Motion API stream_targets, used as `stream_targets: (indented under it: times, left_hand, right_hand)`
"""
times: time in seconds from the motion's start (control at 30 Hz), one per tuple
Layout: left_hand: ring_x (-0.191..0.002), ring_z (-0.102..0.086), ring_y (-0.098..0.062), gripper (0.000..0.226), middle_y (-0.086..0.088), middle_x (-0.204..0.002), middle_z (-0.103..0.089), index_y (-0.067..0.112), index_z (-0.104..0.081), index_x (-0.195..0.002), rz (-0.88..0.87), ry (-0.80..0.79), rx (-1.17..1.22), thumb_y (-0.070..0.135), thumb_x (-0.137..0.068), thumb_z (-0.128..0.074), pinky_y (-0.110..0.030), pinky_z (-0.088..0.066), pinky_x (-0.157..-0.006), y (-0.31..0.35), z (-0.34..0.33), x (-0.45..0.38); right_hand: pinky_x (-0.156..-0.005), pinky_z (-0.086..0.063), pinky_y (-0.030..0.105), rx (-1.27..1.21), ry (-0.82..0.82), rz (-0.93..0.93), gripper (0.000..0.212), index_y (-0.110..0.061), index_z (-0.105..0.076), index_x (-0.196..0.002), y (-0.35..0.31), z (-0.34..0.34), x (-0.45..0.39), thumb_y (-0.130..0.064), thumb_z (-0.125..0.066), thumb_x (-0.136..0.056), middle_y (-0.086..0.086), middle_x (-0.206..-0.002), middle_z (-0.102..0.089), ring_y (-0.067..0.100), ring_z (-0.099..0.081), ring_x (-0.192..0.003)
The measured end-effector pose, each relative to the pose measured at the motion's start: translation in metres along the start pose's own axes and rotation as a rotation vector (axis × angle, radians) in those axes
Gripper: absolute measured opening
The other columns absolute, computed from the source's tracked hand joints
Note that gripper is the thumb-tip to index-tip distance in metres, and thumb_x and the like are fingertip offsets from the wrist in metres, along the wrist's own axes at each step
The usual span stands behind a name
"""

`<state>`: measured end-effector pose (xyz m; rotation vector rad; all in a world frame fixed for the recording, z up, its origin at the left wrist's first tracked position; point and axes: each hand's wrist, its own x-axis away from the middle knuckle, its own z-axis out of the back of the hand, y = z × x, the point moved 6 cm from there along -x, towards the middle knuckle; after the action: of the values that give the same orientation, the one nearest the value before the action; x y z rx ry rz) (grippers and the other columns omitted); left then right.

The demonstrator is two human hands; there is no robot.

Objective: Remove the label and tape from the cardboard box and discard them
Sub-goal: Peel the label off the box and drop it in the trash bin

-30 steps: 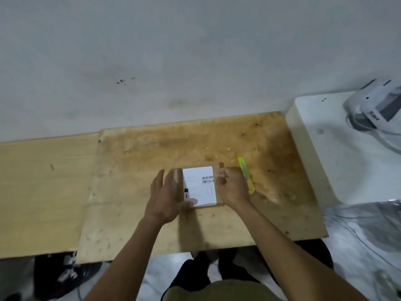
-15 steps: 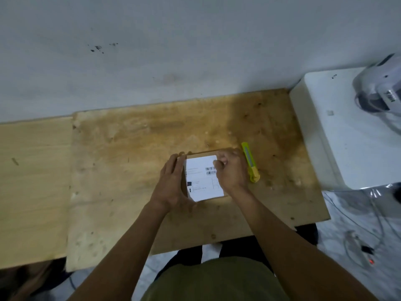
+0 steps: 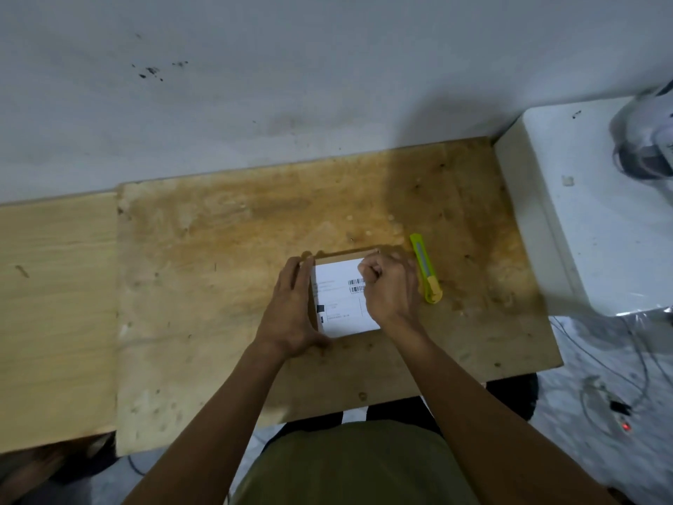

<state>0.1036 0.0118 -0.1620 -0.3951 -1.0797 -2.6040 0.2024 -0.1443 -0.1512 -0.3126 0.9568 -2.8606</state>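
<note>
Left hand (image 3: 291, 308) flat, spread against the cardboard box (image 3: 337, 255); right hand (image 3: 389, 289) fingers pinched at the label (image 3: 342, 304) corner.

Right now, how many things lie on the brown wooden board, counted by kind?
Cardboard box with white label: 1
Yellow utility knife: 1
Hands on the box: 2, left hand, right hand
Total: 4

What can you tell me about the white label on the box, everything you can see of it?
The label is a white paper rectangle with barcodes and small black print, too small to read. It lies flat on top of the cardboard box, covering most of it, on the wooden board. The right hand, fingers curled, rests over its far right corner. The left hand lies flat along its left edge, steadying the box.
</note>
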Motion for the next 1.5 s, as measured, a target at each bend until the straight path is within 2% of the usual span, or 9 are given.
stream_targets:
  times: [0.1, 0.4, 0.67, 0.83, 1.03, 1.13, 1.27, 1.37, 1.5]
  left_hand:
    - [-0.141, -0.028, -0.024, 0.153, 0.006, -0.156, -0.008, 0.021, -0.009, -0.155, 0.002, 0.0, 0.0, 0.035, -0.032, -0.098, -0.039, -0.045, -0.105, 0.001, 0.0, 0.0]
    - [-0.137, -0.032, -0.019, 0.149, 0.007, -0.154, -0.008, 0.019, -0.008, -0.156, 0.008, 0.011, 0.026, 0.031, -0.038, -0.098, -0.019, -0.036, -0.095, 0.004, 0.0, 0.002]
    - [-0.133, -0.035, -0.019, 0.149, 0.004, -0.153, -0.01, 0.019, -0.008, -0.155, 0.005, 0.007, 0.024, 0.029, -0.038, -0.098, -0.02, -0.039, -0.09, 0.008, 0.004, 0.003]
    - [-0.137, -0.031, -0.019, 0.148, 0.002, -0.156, -0.008, 0.021, -0.007, -0.156, 0.011, 0.003, 0.031, 0.032, -0.04, -0.098, -0.018, -0.034, -0.095, 0.009, 0.003, 0.004]
    - [-0.138, -0.03, -0.018, 0.147, 0.003, -0.157, -0.005, 0.019, -0.007, -0.156, 0.022, -0.004, 0.029, 0.032, -0.041, -0.098, -0.018, -0.033, -0.096, 0.007, 0.002, 0.003]
    - [-0.139, -0.03, -0.019, 0.147, 0.002, -0.158, -0.004, 0.019, -0.007, -0.155, 0.02, -0.004, 0.023, 0.033, -0.04, -0.098, -0.019, -0.033, -0.097, 0.006, 0.002, 0.003]
    - [-0.139, -0.032, -0.021, 0.145, 0.004, -0.158, -0.003, 0.02, -0.007, -0.155, 0.019, 0.002, 0.016, 0.038, -0.042, -0.096, -0.025, -0.038, -0.1, 0.004, 0.001, 0.003]
    - [-0.139, -0.031, -0.019, 0.145, 0.004, -0.159, -0.002, 0.021, -0.007, -0.155, 0.027, -0.001, 0.017, 0.036, -0.042, -0.097, -0.022, -0.036, -0.099, 0.005, 0.001, 0.004]
    - [-0.137, -0.033, -0.02, 0.145, 0.002, -0.158, -0.006, 0.02, -0.009, -0.156, 0.01, -0.007, -0.006, 0.037, -0.042, -0.096, -0.022, -0.038, -0.095, 0.005, 0.002, 0.004]
  right_hand:
    - [-0.078, -0.047, 0.039, -0.002, 0.026, 0.024, 0.004, -0.021, -0.07, -0.091, 0.001, 0.001, -0.001, -0.02, -0.07, -0.087, 0.0, -0.082, -0.068, 0.027, -0.056, -0.091]
    - [-0.08, -0.049, 0.04, -0.04, 0.041, 0.032, 0.008, -0.018, -0.076, -0.093, 0.0, 0.006, 0.0, -0.016, -0.071, -0.086, 0.007, -0.086, -0.069, 0.027, -0.057, -0.088]
    - [-0.077, -0.047, 0.041, -0.034, -0.019, 0.014, 0.012, -0.016, -0.072, -0.084, 0.0, -0.001, -0.005, -0.008, -0.065, -0.089, 0.005, -0.09, -0.066, 0.028, -0.054, -0.095]
    - [-0.086, -0.046, 0.043, 0.109, -0.023, 0.092, 0.012, -0.012, -0.068, -0.094, -0.006, -0.001, -0.006, -0.013, -0.057, -0.094, 0.009, -0.099, -0.063, 0.03, -0.052, -0.1]
    - [-0.086, -0.046, 0.041, 0.326, -0.126, 0.204, 0.014, -0.011, -0.059, -0.103, -0.004, -0.007, -0.01, -0.012, -0.054, -0.09, 0.008, -0.109, -0.057, 0.029, -0.049, -0.105]
    - [-0.086, -0.045, 0.042, 0.262, -0.146, 0.258, 0.011, -0.013, -0.059, -0.097, -0.003, -0.005, -0.011, -0.007, -0.053, -0.09, 0.007, -0.103, -0.058, 0.029, -0.049, -0.102]
    - [-0.081, -0.047, 0.043, 0.012, -0.086, 0.198, 0.016, -0.022, -0.063, -0.106, 0.009, 0.0, -0.009, -0.029, -0.059, -0.092, 0.001, -0.095, -0.059, 0.027, -0.053, -0.097]
    - [-0.076, -0.048, 0.038, -0.068, -0.031, 0.204, 0.01, -0.021, -0.073, -0.095, 0.007, 0.003, -0.006, -0.025, -0.069, -0.086, 0.0, -0.084, -0.057, 0.023, -0.054, -0.09]
    - [-0.076, -0.047, 0.039, 0.063, 0.008, 0.222, 0.006, -0.019, -0.071, -0.085, -0.003, 0.004, -0.006, -0.02, -0.067, -0.088, -0.001, -0.09, -0.06, 0.024, -0.052, -0.091]
